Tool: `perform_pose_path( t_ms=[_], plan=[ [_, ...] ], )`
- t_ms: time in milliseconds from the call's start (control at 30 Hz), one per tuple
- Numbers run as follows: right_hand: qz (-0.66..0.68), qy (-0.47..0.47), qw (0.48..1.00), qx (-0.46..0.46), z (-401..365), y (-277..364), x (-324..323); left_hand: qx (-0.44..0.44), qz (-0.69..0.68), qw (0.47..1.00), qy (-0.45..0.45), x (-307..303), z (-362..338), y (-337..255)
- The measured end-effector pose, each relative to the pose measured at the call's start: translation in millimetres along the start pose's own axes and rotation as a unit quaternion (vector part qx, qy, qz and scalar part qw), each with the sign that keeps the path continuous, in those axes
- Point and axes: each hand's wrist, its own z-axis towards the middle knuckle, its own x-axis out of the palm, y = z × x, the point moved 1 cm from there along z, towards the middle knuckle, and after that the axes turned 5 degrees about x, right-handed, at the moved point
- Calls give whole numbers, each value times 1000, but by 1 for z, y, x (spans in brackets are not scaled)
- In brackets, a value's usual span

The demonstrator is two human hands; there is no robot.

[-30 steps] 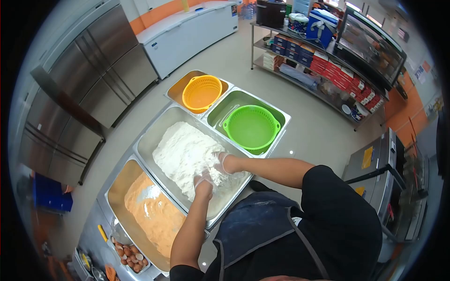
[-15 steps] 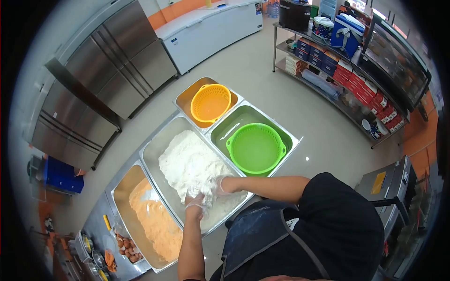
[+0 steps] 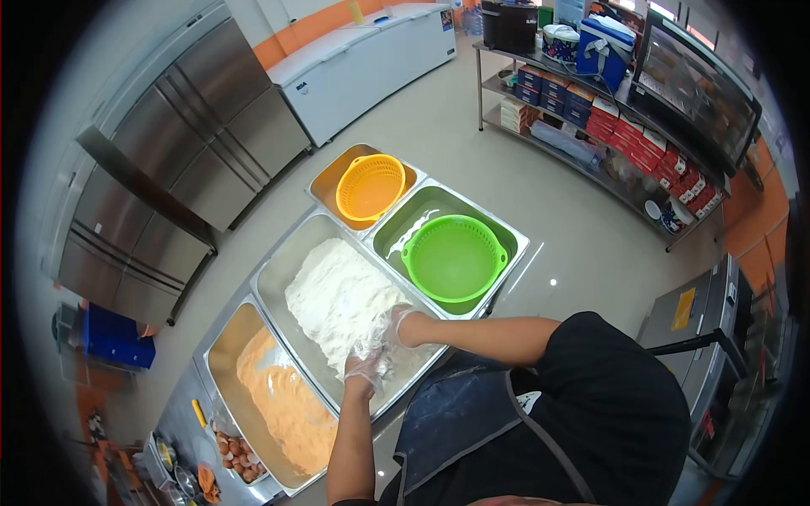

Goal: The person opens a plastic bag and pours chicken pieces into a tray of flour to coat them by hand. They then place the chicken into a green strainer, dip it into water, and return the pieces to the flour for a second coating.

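Gloves (image 3: 377,384), clear, on left hand (image 3: 363,369) and right hand (image 3: 400,325), both sunk in white powder (image 3: 337,291) at near end of steel pan (image 3: 278,271); grip hidden, impossible to tell whether clenched. Just left, pale orange mixture (image 3: 291,413) in second pan (image 3: 226,346). Beyond, green basket (image 3: 456,260), then yellow basket (image 3: 371,190), each in separate pan. Farther off, white chest freezer (image 3: 371,72).

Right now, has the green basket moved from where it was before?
No, the green basket hasn't moved any way that I can see. It sits in the same spot inside its tray.
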Motion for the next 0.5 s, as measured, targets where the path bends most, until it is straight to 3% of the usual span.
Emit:
perform_pose_path(
  t_ms=[100, 133, 200, 333, 400, 433, 500],
  plan=[
    [107, -45, 993, 4, 1, 3, 7, 14, 3, 1000, -14, -12, 6, 12],
    [107, -46, 993, 5, 6, 2, 19, 14, 3, 1000, -14, -11, 3, 9],
    [24, -52, 995, -87, 12, 3, 37, 95, 110, 988, -59, -8, -2, 3],
    [23, -18, 999, -37, 16, 5, 39, 6, 186, 979, -84, -23, 3, -3],
    [-13, 48, 997, -64, 15, 7, 21, 67, 457, 887, 32, -24, 3, -12],
    [-14, 49, 997, -66, 19, 3, 21, 67, 455, 887, 30, -24, 1, -18],
    [53, 163, 984, -47, 34, -8, 35, -28, 430, 891, 145, -20, -6, -28]
  ],
)
